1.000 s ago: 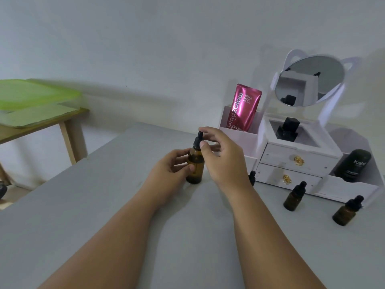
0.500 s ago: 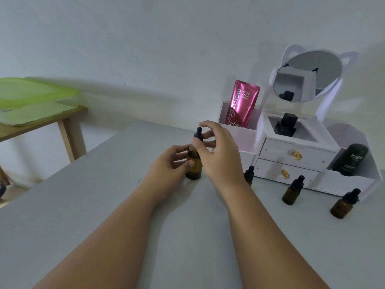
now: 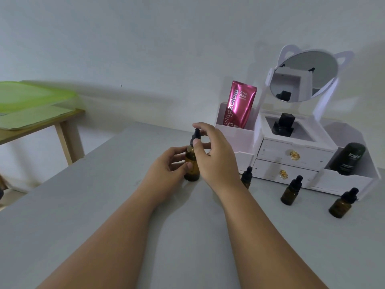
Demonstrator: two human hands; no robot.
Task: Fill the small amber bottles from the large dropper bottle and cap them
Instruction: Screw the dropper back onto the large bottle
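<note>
The large amber dropper bottle (image 3: 191,163) stands upright on the grey table (image 3: 104,205). My left hand (image 3: 166,170) wraps around its body from the left. My right hand (image 3: 216,157) pinches its black dropper cap (image 3: 196,136) between thumb and fingers; the cap sits a little above the bottle's neck. Three small amber bottles with black dropper caps stand to the right: one (image 3: 246,177) partly behind my right wrist, one (image 3: 291,190) in the middle, one (image 3: 342,203) farthest right.
A white vanity organiser (image 3: 291,157) with two drawers and a round mirror (image 3: 304,76) stands at the back right. It holds a pink tube (image 3: 239,104), a black item (image 3: 283,124) and a dark bottle (image 3: 351,159). A wooden side table with green sheets (image 3: 31,105) is at the left.
My right hand's fingers have shifted on the dropper cap, and the cap now sits slightly higher over the neck. My left hand keeps hold of the bottle. The camera has tilted a little.
</note>
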